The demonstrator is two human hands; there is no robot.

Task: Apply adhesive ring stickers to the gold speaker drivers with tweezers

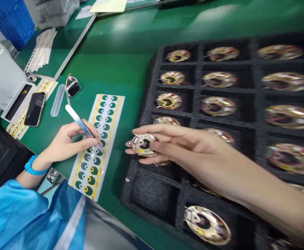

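Note:
My left hand [68, 142] is closed round a pair of metal tweezers [80, 123], whose tips rest on a white sticker sheet [98, 139] printed with green and yellow shapes. My right hand [178, 146] reaches across from the right and pinches a round gold coil part [142, 144] over the left edge of a black foam tray [146, 194]. The tray's compartments hold several similar round gold parts [206, 224]. A blue band [32, 168] circles my left wrist above a blue sleeve.
On the green table at the left lie a dark phone [34, 108], a white box [0, 78], a clear tube [57, 100], a smartwatch [73, 88] and more sticker sheets [41, 50]. A blue crate [13, 19] stands far left.

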